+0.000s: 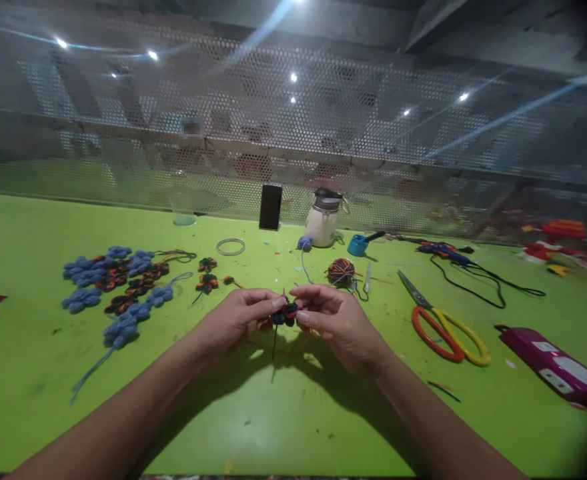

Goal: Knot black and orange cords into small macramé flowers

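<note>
Between my two hands is a small dark crocheted flower (285,313) with a dark yarn tail hanging below it. My left hand (241,317) pinches its left side with thumb and fingertips. On the other side my right hand (336,323) grips it, thumb and fingers pressed together. A small pink tip sticks up above the flower; what it belongs to is hidden. Behind my right hand lies a multicoloured yarn ball (341,271). Left of my hands, blue crocheted flowers (123,327) and dark orange-and-black flowers (141,287) lie in a cluster on the green table (243,427).
Scissors (441,327) with red and yellow handles and a purple case (553,363) lie at right. Farther back stand a phone (271,207), a white jug (322,220) and a blue pot (358,245). A blue tool (446,253) trails a black cord. A ring (230,247) lies behind.
</note>
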Motion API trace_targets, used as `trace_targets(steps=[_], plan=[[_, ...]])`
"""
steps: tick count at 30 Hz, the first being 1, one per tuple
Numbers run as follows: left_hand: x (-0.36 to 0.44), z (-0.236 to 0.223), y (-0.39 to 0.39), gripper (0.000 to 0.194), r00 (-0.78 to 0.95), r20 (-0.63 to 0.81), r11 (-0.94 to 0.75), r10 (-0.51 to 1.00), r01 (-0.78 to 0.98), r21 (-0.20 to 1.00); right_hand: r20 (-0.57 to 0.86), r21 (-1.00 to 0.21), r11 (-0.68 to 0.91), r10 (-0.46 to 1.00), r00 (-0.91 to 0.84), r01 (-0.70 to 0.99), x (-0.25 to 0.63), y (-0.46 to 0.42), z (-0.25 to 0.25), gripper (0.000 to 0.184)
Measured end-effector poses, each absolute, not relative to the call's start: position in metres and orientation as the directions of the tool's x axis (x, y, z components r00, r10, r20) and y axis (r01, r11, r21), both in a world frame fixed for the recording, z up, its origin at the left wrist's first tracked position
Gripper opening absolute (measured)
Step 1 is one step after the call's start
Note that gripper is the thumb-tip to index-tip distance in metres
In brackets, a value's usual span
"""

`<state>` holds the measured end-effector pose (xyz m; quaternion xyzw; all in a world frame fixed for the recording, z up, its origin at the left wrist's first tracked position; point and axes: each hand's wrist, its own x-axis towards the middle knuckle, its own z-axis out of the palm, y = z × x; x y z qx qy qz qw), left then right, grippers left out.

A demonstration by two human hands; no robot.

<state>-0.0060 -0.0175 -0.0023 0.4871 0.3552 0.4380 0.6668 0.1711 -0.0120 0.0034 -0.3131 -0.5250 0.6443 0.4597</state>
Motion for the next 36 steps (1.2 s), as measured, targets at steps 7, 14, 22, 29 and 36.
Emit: trace_targets(steps=[7, 14, 22, 29, 36], plan=[[-0.007, 0.002, -0.019, 0.015, 0.325, -0.058, 0.133, 0.944, -0.213, 0.968, 0.096, -0.966, -0.011, 0.913, -0.397, -0.259, 0.172, -0.012, 0.005, 0.027], [-0.009, 0.002, -0.019, 0.013, 0.337, -0.051, 0.154, 0.940, -0.285, 0.946, 0.099, -0.961, -0.010, 0.922, -0.375, -0.276, 0.172, -0.013, 0.006, 0.020], [-0.007, 0.002, -0.020, 0.010, 0.317, -0.079, 0.175, 0.945, -0.289, 0.941, 0.092, -0.955, -0.009, 0.941, -0.326, -0.297, 0.171, -0.012, 0.005, 0.022], [-0.008, 0.007, -0.020, 0.014, 0.256, -0.027, 0.094, 0.966, -0.254, 0.962, 0.119, -0.975, 0.055, 0.948, -0.294, -0.217, 0.170, -0.014, 0.004, 0.019], [-0.011, 0.010, -0.020, 0.016, 0.217, 0.070, -0.048, 0.974, -0.105, 0.993, 0.162, -0.983, 0.132, 0.953, -0.255, -0.130, 0.166, -0.016, 0.008, 0.012]])
